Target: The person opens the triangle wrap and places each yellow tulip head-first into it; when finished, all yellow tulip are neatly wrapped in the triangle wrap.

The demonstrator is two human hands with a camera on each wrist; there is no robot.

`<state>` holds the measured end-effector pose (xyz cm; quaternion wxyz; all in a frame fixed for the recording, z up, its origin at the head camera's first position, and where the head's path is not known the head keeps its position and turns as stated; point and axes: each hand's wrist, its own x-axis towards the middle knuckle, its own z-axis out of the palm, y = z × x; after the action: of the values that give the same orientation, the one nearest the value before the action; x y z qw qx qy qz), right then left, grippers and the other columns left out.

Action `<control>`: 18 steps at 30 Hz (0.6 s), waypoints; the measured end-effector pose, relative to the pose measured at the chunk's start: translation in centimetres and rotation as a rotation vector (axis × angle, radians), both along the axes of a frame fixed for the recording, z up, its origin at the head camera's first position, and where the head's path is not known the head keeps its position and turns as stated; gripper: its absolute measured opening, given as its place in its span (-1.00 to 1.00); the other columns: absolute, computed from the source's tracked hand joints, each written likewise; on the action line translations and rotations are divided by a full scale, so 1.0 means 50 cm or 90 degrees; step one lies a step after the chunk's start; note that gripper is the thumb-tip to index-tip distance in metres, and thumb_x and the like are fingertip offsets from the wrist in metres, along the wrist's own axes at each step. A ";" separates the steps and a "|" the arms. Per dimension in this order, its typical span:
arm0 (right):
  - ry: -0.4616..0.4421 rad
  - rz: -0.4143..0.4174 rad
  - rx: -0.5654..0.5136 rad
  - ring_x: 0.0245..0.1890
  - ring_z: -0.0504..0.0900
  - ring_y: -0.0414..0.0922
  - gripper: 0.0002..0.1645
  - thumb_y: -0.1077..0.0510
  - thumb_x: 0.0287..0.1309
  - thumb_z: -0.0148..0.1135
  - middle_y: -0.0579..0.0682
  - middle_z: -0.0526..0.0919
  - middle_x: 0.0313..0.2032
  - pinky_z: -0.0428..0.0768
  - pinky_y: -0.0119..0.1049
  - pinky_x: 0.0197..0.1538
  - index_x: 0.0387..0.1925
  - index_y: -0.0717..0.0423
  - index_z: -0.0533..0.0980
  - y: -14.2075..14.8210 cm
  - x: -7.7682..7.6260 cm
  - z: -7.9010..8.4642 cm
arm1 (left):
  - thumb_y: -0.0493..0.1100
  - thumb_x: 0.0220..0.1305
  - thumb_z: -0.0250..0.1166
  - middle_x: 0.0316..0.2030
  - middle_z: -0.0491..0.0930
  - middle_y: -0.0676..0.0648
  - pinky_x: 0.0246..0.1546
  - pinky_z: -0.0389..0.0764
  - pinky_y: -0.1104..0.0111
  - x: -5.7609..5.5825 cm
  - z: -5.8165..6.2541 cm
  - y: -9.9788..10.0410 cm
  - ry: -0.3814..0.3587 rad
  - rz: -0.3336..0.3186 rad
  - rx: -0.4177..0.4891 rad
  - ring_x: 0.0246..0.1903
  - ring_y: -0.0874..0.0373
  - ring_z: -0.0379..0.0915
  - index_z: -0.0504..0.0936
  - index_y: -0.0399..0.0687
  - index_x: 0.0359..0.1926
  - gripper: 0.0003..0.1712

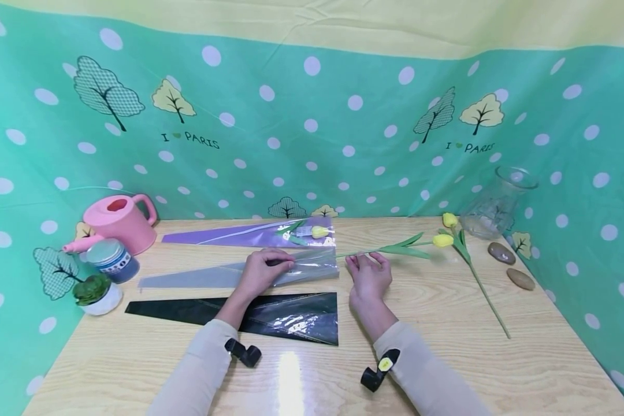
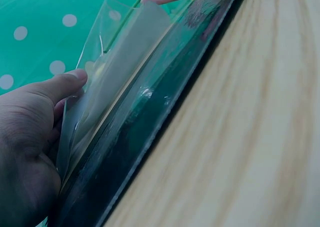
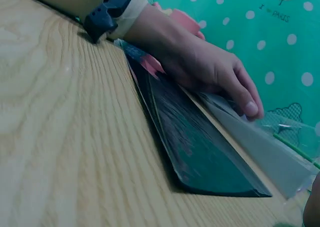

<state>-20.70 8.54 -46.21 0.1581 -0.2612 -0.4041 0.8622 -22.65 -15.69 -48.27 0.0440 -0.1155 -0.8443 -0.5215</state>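
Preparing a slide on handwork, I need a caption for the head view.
Left grip pinches a grey sleeve; right grip holds a tulip partly inserted in it.

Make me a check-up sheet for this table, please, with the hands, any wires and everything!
Surface: wooden table, glare in front.
Job's things: gray bag; tulip whose stem overlaps its wide end; black bag; purple bag holding another tulip; loose tulip at right.
Clutter: watering can, jar and potted plant left; glass vase and two stones right.
Hands: left hand pinches the gray bag; right hand holds the tulip's stem.
Cables: nothing seen.
Surroundings: green curtain with white dots and printed trees.
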 end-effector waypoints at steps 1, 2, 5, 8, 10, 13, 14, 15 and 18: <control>-0.004 0.002 0.002 -0.17 0.71 0.01 -0.59 0.42 0.33 0.25 0.18 0.55 -0.10 0.76 -0.14 0.11 0.10 0.20 0.31 -0.003 0.002 -0.001 | -0.11 0.20 0.54 -0.05 0.79 -0.04 0.30 0.55 0.04 0.000 0.000 0.000 0.001 0.000 0.000 0.08 0.00 0.65 0.86 0.06 -0.15 -0.82; -0.008 0.004 0.003 -0.16 0.71 0.01 -0.58 0.42 0.33 0.25 0.18 0.56 -0.10 0.76 -0.15 0.11 0.11 0.20 0.31 -0.006 0.004 -0.002 | -0.12 0.20 0.54 -0.05 0.79 -0.04 0.30 0.56 0.04 0.000 0.000 0.000 0.001 0.000 0.001 0.08 0.00 0.65 0.86 0.06 -0.15 -0.82; -0.023 0.006 0.007 -0.16 0.71 -0.01 -0.61 0.41 0.32 0.27 0.14 0.59 -0.14 0.76 -0.19 0.10 0.09 0.20 0.34 -0.013 0.011 -0.006 | -0.12 0.21 0.54 -0.05 0.79 -0.04 0.30 0.56 0.05 0.000 -0.001 0.000 0.002 0.000 0.000 0.08 0.00 0.65 0.86 0.06 -0.15 -0.82; -0.028 0.004 0.012 -0.21 0.72 -0.05 -0.67 0.40 0.31 0.28 0.11 0.62 -0.18 0.77 -0.23 0.05 0.02 0.19 0.39 -0.020 0.016 -0.008 | -0.12 0.20 0.54 -0.05 0.79 -0.04 0.30 0.56 0.04 0.000 0.000 0.001 0.003 0.000 -0.001 0.08 0.00 0.65 0.86 0.06 -0.15 -0.82; -0.026 0.002 0.015 -0.27 0.72 -0.09 -0.71 0.41 0.30 0.29 0.10 0.65 -0.21 0.78 -0.26 0.00 -0.05 0.19 0.41 -0.023 0.018 -0.009 | -0.12 0.21 0.54 -0.05 0.79 -0.04 0.30 0.56 0.05 0.000 0.000 0.001 0.004 0.000 -0.001 0.07 0.00 0.66 0.86 0.05 -0.15 -0.83; -0.019 0.000 0.021 -0.35 0.71 -0.12 -0.79 0.43 0.28 0.29 0.13 0.67 -0.23 0.79 -0.30 -0.09 -0.13 0.24 0.45 -0.026 0.020 -0.009 | -0.13 0.21 0.54 -0.05 0.79 -0.04 0.30 0.56 0.05 0.001 0.001 0.001 0.005 -0.002 0.001 0.07 0.00 0.66 0.86 0.05 -0.16 -0.83; -0.020 0.001 0.024 -0.36 0.71 -0.12 -0.80 0.44 0.28 0.29 0.14 0.68 -0.22 0.78 -0.31 -0.11 -0.15 0.25 0.46 -0.026 0.021 -0.008 | -0.13 0.21 0.54 -0.05 0.79 -0.05 0.30 0.56 0.05 0.000 0.001 0.001 0.005 -0.002 0.001 0.07 0.00 0.66 0.86 0.05 -0.16 -0.83; -0.023 0.003 0.028 -0.36 0.70 -0.12 -0.82 0.44 0.28 0.29 0.16 0.68 -0.20 0.78 -0.32 -0.13 -0.16 0.26 0.47 -0.025 0.022 -0.008 | -0.13 0.21 0.54 -0.05 0.79 -0.05 0.30 0.56 0.05 0.000 0.000 0.001 0.005 -0.002 0.001 0.07 0.00 0.65 0.86 0.05 -0.15 -0.83; -0.027 0.010 0.039 -0.35 0.70 -0.12 -0.84 0.43 0.29 0.28 0.21 0.67 -0.12 0.77 -0.35 -0.17 -0.16 0.26 0.48 -0.018 0.023 -0.008 | -0.13 0.21 0.54 -0.05 0.78 -0.05 0.29 0.56 0.05 0.000 -0.001 0.001 0.004 -0.001 0.000 0.08 0.00 0.65 0.86 0.05 -0.15 -0.83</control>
<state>-19.54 7.66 -46.59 0.1505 -0.2715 -0.4361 0.8447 -22.63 -15.66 -48.30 0.0459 -0.1177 -0.8440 -0.5212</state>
